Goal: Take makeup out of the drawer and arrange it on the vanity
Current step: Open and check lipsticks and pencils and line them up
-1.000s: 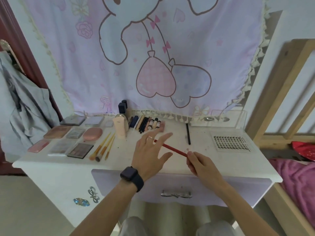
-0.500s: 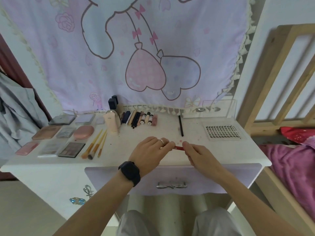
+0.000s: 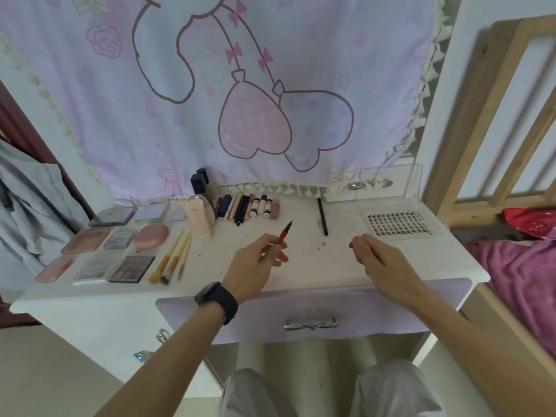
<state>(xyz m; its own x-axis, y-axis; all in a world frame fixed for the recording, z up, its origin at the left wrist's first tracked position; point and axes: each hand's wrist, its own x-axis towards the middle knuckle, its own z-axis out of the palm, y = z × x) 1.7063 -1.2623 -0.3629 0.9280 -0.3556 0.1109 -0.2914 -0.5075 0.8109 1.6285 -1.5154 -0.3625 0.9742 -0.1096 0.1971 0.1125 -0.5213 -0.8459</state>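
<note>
Vanity [image 3: 99,296]: white top, seen from above, with a lavender drawer [image 3: 376,311] below it, closed, silver handle at its middle.

Left hand [image 3: 255,263]: fingers curled round a red pen [image 3: 282,235], holding it tilted above the middle of the top, dark tip up and away from the person. Black watch [image 3: 217,297] on the wrist.

Right hand [image 3: 373,254]: fingertips pinching a small red cap [image 3: 351,244], above the top and well apart from the pen.

Left part of top: palettes [image 3: 85,240] laid flat in rows, and a pink oval compact [image 3: 150,234] among them. Three brushes [image 3: 174,257] with yellow handles lie side by side just right of the palettes.

Rear middle: a pale tube [image 3: 198,218] stands upright, with two black bottles [image 3: 199,180] behind it. Right of the tube, a row of pencils and small tubes [image 3: 246,207] lies packed side by side.

Right of middle: one black pencil [image 3: 322,216] lies alone, pointing front to back. Faint pink smudges [image 3: 322,245] mark the top between the hands.

Right part of top: a lash tray [image 3: 400,224] lies flat, and a clear box [image 3: 412,182] stands behind it.

Surroundings: a pink cartoon hanging [image 3: 301,70] covers the wall behind, a wooden bed frame [image 3: 469,115] and a purple blanket [image 3: 517,278] are at right, and grey cloth [image 3: 33,212] is at left.
</note>
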